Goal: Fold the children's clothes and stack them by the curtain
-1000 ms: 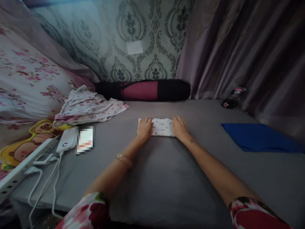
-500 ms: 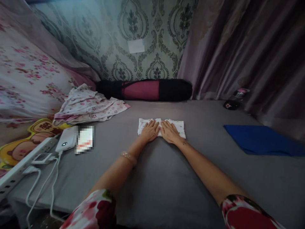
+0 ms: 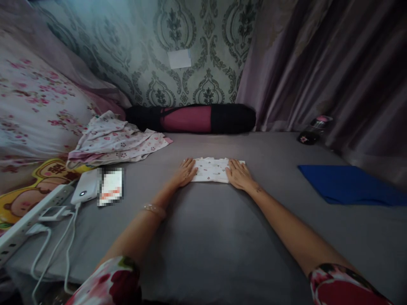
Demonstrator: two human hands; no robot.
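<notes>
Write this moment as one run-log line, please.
left hand: flat on folded cloth's left end; right hand: flat on its right end; blue item: untouched, at right

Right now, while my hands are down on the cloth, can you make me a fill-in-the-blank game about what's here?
My left hand and right hand rest on a small patterned cloth whose background colour is ____. The bracelet is on my ____ arm. The flat folded piece over on the right is coloured ____.

Missing words: white; left; blue.
</notes>
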